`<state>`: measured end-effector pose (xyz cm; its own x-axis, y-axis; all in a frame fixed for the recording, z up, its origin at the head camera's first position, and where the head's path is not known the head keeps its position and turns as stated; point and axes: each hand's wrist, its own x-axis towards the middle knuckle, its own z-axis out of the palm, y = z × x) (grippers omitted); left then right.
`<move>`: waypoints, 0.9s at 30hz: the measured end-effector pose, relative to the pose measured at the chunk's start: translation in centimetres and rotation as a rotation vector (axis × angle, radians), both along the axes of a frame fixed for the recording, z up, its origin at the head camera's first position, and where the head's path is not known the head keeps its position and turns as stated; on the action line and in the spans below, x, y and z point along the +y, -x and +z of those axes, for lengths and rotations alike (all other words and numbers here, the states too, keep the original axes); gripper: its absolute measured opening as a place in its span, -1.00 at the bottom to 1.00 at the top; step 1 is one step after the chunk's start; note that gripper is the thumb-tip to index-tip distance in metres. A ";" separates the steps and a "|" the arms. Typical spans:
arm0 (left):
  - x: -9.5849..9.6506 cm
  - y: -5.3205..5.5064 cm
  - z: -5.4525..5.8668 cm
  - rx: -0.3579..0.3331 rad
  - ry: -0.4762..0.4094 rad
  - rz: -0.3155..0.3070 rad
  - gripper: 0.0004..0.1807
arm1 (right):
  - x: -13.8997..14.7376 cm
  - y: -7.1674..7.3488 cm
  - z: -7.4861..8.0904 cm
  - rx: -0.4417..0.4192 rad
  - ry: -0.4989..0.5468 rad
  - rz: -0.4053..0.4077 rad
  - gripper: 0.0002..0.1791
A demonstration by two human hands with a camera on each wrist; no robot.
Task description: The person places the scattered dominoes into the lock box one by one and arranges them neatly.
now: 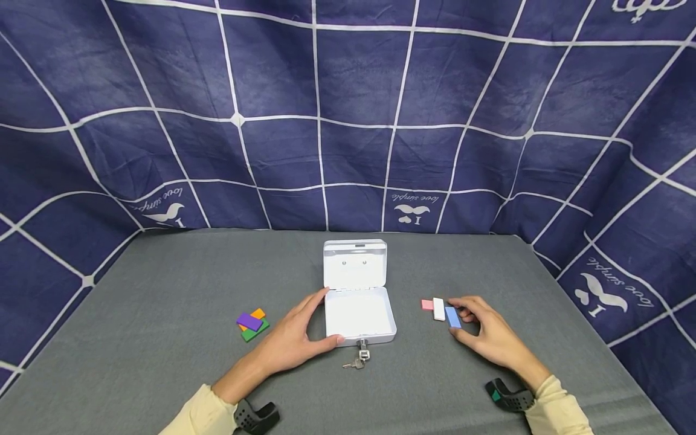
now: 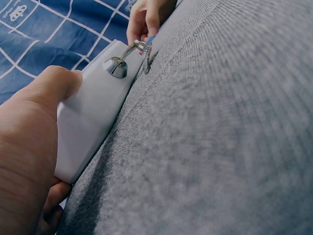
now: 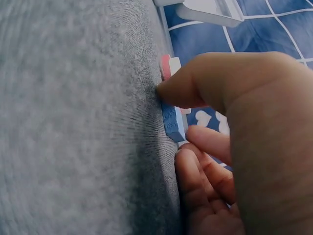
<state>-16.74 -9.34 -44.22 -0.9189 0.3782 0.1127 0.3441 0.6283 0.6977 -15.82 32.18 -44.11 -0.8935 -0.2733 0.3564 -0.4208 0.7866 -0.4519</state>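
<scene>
A white metal cash box [image 1: 360, 314] stands in the middle of the table, its lid [image 1: 355, 264] raised and its inside bare. My left hand [image 1: 296, 335] grips its left side, thumb at the front corner and fingers spread toward the back; in the left wrist view the thumb [image 2: 66, 81] presses the front face. Keys [image 1: 356, 362] hang from the front lock [image 2: 116, 67]. At the right, my right hand [image 1: 486, 332] pinches a blue wooden block [image 1: 453, 317] by its two ends, low over the cloth. A white block [image 1: 438, 309] and a pink block [image 1: 427, 305] lie just left of it.
Left of the left hand lies a small pile of blocks: a purple block [image 1: 249, 321] on top, over a green block [image 1: 255, 330] and orange ones. Grey cloth covers the table [image 1: 190, 290]. A blue checked curtain [image 1: 353, 151] surrounds its back and sides.
</scene>
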 end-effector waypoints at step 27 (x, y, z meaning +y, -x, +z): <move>0.0 -0.1 0.0 0.001 -0.004 0.000 0.09 | 0.0 0.2 -0.5 0.031 0.003 0.006 -0.52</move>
<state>-16.66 -9.33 -44.22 -0.9188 0.3775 0.1150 0.3447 0.6259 0.6996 -16.06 32.15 -44.59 -0.8802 -0.2778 0.3847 -0.4397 0.7824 -0.4411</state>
